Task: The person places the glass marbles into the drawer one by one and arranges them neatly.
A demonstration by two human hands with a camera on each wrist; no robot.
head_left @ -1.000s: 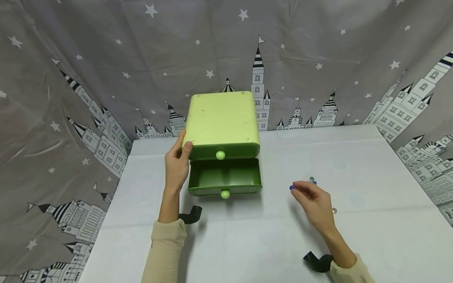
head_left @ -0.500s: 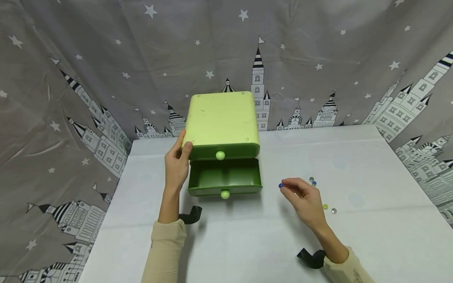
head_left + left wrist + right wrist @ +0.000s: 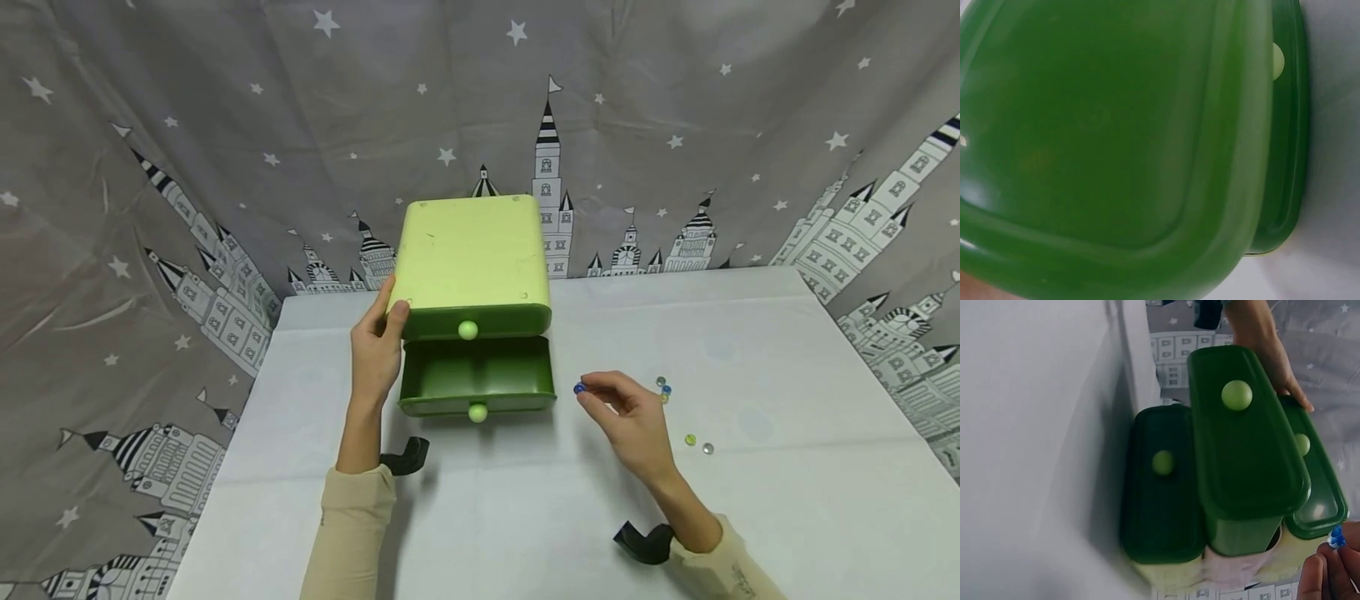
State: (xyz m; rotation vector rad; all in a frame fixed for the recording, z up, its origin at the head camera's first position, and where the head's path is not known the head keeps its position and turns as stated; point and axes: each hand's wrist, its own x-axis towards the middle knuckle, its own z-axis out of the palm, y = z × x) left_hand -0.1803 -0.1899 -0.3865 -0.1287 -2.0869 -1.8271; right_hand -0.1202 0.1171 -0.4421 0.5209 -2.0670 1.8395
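A small drawer cabinet (image 3: 472, 250) with a pale yellow-green top and dark green drawers stands towards the back of the table. Its middle drawer (image 3: 476, 404) is pulled out and shows a bare green inside in the head view. My left hand (image 3: 377, 346) holds the cabinet's left front corner, thumb at the front and fingers along the side. To the right of the drawer, my right hand (image 3: 626, 421) pinches a blue glass marble (image 3: 580, 388) between thumb and fingertips. The right wrist view also shows that marble (image 3: 1336, 537), near the top drawer (image 3: 1317, 469).
Several small glass marbles lie right of my right hand, among them a blue one (image 3: 667, 389), a yellow-green one (image 3: 690, 439) and a clear one (image 3: 708, 448). A white cloth (image 3: 787, 358) covers the table. Behind hangs a grey curtain (image 3: 637, 125) with castles and stars.
My right hand has moved left with the blue marble, closer to the pulled-out drawer, uncovering the yellow-green marble. The left hand and cabinet have stayed in place.
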